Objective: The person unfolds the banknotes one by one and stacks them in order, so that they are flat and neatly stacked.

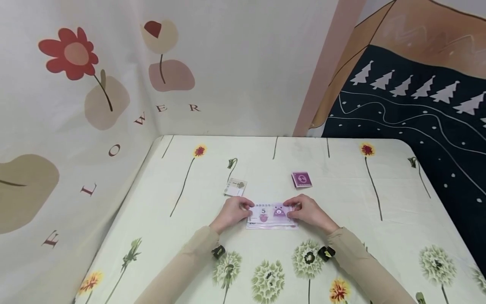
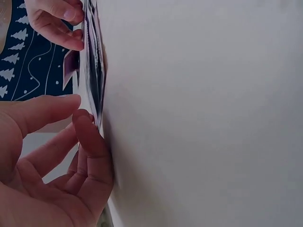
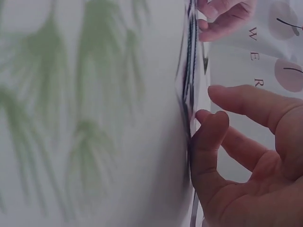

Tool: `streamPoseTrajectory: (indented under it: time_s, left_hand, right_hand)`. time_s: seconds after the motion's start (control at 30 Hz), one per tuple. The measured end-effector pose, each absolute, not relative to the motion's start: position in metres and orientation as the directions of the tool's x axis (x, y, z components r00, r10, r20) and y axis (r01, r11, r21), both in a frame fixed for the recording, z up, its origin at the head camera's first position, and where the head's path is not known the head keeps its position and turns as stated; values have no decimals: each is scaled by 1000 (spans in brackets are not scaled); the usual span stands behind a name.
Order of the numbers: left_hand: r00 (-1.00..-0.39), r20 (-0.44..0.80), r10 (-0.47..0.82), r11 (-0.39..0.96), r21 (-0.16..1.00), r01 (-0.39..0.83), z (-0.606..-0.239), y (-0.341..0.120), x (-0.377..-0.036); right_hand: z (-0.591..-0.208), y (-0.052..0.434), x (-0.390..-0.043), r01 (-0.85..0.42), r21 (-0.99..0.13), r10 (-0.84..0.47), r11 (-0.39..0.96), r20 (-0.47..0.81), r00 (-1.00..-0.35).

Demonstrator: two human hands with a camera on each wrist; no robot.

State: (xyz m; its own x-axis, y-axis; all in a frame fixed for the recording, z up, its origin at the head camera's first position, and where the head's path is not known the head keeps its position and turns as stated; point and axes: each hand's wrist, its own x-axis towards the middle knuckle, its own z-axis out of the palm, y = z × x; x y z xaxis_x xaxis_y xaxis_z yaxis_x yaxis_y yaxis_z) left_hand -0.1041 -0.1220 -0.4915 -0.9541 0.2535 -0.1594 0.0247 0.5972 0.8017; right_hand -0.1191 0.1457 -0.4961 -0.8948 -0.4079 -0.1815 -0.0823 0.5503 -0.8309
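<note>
A stack of purple play banknotes (image 1: 269, 214), the top one printed with a 5 and a cartoon figure, lies in front of me on the cloth. My left hand (image 1: 235, 212) holds its left end between thumb and fingers, while my right hand (image 1: 309, 212) holds the right end in the same way. Seen edge-on in the left wrist view, the notes (image 2: 96, 61) form several loose layers close to the tabletop. The right wrist view shows the stack (image 3: 189, 61) edge-on too, with curled fingertips (image 3: 215, 125) at its end.
Beyond my left hand lies a pale folded note (image 1: 235, 187). A dark purple folded note (image 1: 301, 180) lies beyond the right hand. The flower-print tablecloth (image 1: 182, 240) covers the table, which meets a printed curtain (image 1: 243, 67) at the back and left.
</note>
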Motion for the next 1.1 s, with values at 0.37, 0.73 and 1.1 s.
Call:
streamPoseTrajectory:
  time_s: [0.37,0.73,1.1]
  left_hand:
    - [-942,-158,297,582,812,47,-487,-129,-106]
    - [-976,-124,181,510,860,-15,-483,-147,-112]
    - [-996,-91,-23,498,862,-90,-477,-173,-117]
  right_hand:
    - [-495,141,-115,-64,-849,-383,524,-167,-908]
    - [-503,119,-119,-19,-891,-359,454,-163,-919]
    - [-497,88,-129,76,-912,-317,403,-217,-923]
